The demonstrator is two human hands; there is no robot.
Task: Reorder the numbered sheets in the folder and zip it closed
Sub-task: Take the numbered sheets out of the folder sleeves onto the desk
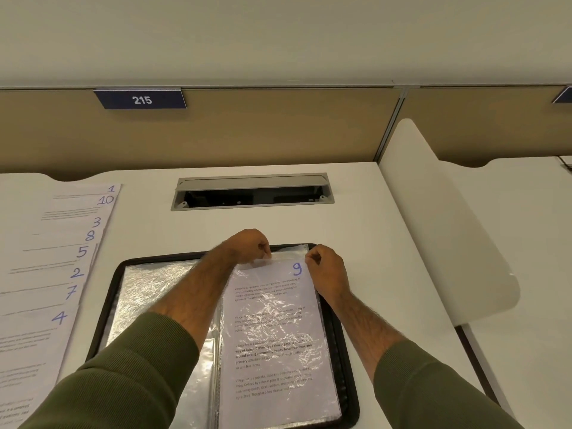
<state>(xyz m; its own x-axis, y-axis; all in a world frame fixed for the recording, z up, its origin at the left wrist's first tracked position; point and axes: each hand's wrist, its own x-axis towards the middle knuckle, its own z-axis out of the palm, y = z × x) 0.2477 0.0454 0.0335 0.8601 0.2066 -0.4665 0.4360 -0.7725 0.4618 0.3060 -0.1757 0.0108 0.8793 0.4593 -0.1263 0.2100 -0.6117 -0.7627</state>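
Observation:
An open black zip folder (351, 360) lies on the white desk in front of me, with clear plastic sleeves (145, 292) on both sides. The sheet numbered 9 (272, 329) sits inside the right-hand sleeve. My left hand (247, 247) pinches the top edge of that sleeve near its left corner. At the sleeve's top right corner, my right hand (325, 270) pinches the plastic beside the 9. To the left lies a fanned row of sheets (62, 264) showing 1, 10, 3, 8, 5, 2, 7 and 4.
A grey cable hatch (252, 191) is set open in the desk behind the folder. A tan partition with a blue 215 plate (140, 100) closes the back. A white curved divider (439, 218) stands to the right.

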